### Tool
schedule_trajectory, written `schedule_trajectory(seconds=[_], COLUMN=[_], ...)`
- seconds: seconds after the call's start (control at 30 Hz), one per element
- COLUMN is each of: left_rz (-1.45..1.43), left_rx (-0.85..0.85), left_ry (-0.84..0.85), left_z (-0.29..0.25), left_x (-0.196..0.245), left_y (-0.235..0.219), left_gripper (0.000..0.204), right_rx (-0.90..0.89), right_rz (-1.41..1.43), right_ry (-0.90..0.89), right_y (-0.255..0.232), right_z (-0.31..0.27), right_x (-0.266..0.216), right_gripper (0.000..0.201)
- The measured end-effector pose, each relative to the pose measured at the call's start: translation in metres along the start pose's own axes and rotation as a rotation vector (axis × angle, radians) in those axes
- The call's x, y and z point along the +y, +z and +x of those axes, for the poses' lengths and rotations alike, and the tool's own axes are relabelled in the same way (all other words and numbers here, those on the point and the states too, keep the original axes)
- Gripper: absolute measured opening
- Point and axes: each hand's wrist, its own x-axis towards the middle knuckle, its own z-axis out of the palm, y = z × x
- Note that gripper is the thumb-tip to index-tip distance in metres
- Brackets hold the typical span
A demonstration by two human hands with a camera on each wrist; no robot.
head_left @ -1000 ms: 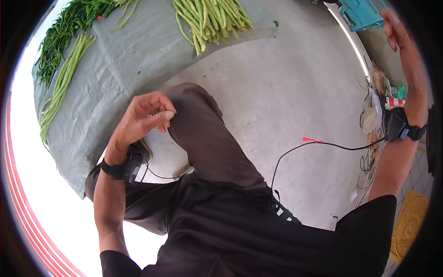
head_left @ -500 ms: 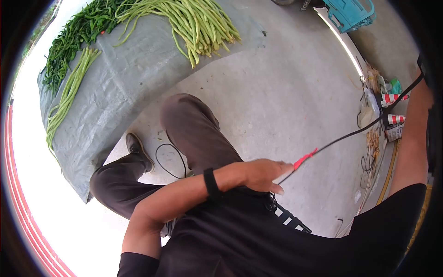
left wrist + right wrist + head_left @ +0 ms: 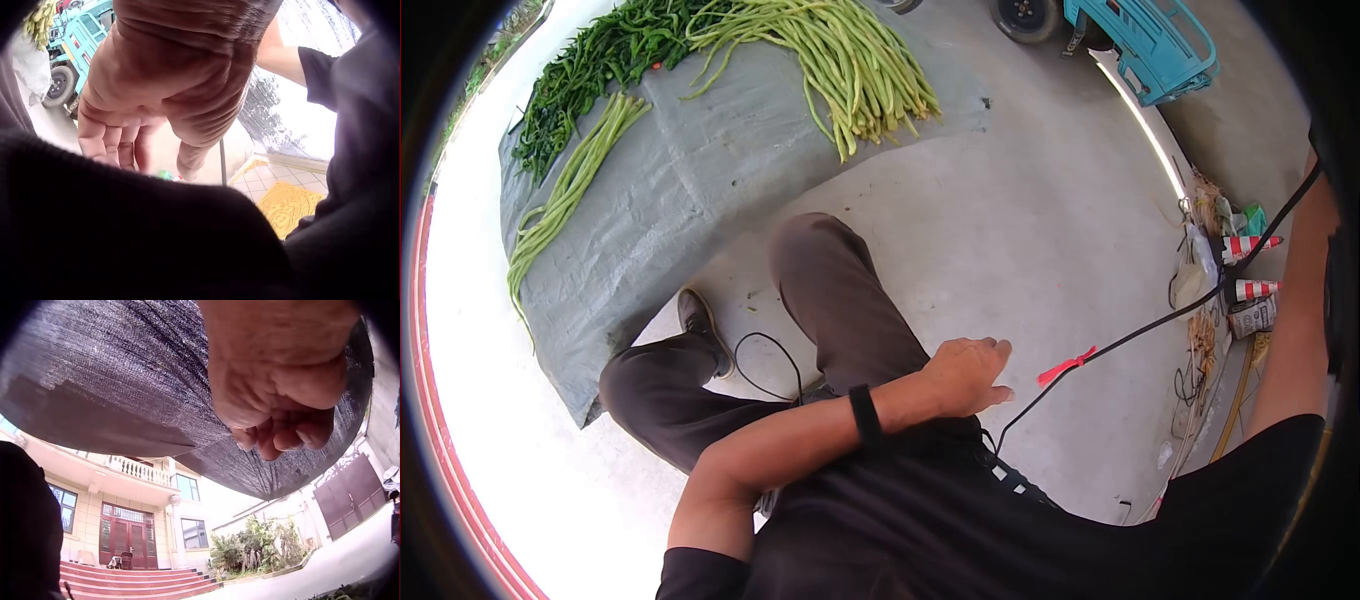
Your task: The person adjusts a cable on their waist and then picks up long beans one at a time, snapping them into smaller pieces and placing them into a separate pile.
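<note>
In the head view my left hand [image 3: 965, 378] is held across in front of my torso, fingers together and gently bent, thumb apart, nothing between them. Just beyond its fingertips runs a black cable [image 3: 1145, 328] with a red ribbon [image 3: 1065, 367] tied on. Its palm side and bent fingers fill the upper left wrist view. My right forearm is raised at the right edge of the head view, its hand hidden there. The right wrist view shows the right hand [image 3: 281, 394] up under dark netting [image 3: 125, 369], fingers loosely curled towards the palm, no held thing visible.
A grey tarp [image 3: 670, 210] on the concrete floor bears long beans [image 3: 855, 75], a smaller bean bundle [image 3: 570, 190] and green peppers [image 3: 605, 60]. A blue cart [image 3: 1155, 45] stands far right. Striped red-white cones [image 3: 1250, 247] and clutter line the right. Steps [image 3: 131, 578] lead to a house.
My left hand has swung from above the knee rightward across my torso, reached the red ribbon and drawn back slightly. The right arm has moved up, taking its hand out of the head view.
</note>
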Motion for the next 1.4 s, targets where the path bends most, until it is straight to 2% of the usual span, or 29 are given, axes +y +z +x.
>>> schedule_trajectory(seconds=[0.07, 0.1, 0.2, 0.23, 0.53, 0.63, 0.73, 0.8, 0.93, 1.17, 1.27, 1.37, 1.4], left_rz=[-0.124, -0.258, -0.656, -0.677, -0.946, -0.929, -0.968, -1.036, -0.947, -0.913, -0.876, -0.855, -0.847], left_rx=[0.074, 0.061, -0.454, -0.591, -0.628, -0.490, -0.145, 0.005, 0.121, 0.282, 0.341, 0.370, 0.372], left_ry=[0.026, 0.135, 0.260, 0.252, 0.251, 0.212, 0.015, -0.082, -0.165, -0.157, -0.155, -0.182, -0.194], left_z=[-0.001, -0.003, -0.002, -0.004, -0.051, -0.062, -0.066, -0.073, -0.095, -0.113, -0.115, -0.121, -0.122], left_x=[0.005, 0.009, 0.018, 0.020, 0.002, -0.008, -0.025, -0.038, -0.047, -0.048, -0.053, -0.055, -0.055], left_y=[-0.001, -0.002, -0.018, -0.025, -0.038, -0.048, -0.054, -0.059, -0.084, -0.100, -0.093, -0.090, -0.090], left_gripper=[0.042, 0.039, 0.034, 0.032, 0.013, 0.016, 0.018, 0.021, 0.022, 0.022, 0.022, 0.023, 0.023], right_rx=[0.000, -0.004, -0.010, -0.018, -0.133, -0.185, -0.228, -0.267, -0.324, -0.499, -0.639, -1.003, -1.093], right_rz=[0.005, 0.016, 0.059, 0.076, 0.256, 0.312, 0.365, 0.396, 0.447, 0.449, 0.315, 0.518, 0.477], right_ry=[-0.016, -0.024, -0.050, -0.059, -0.161, -0.190, -0.213, -0.224, -0.235, -0.192, -0.116, 0.214, 0.230], right_y=[-0.001, 0.003, 0.015, 0.020, 0.077, 0.098, 0.117, 0.127, 0.146, 0.158, 0.165, 0.168, 0.172], right_z=[0.005, 0.007, 0.015, 0.020, 0.055, 0.062, 0.068, 0.069, 0.071, 0.040, -0.013, -0.065, -0.086], right_x=[-0.011, -0.017, -0.035, -0.040, -0.085, -0.099, -0.110, -0.117, -0.125, -0.114, -0.089, -0.068, -0.061], right_gripper=[0.028, 0.028, 0.028, 0.028, 0.028, 0.028, 0.028, 0.028, 0.028, 0.028, 0.024, 0.015, 0.015])
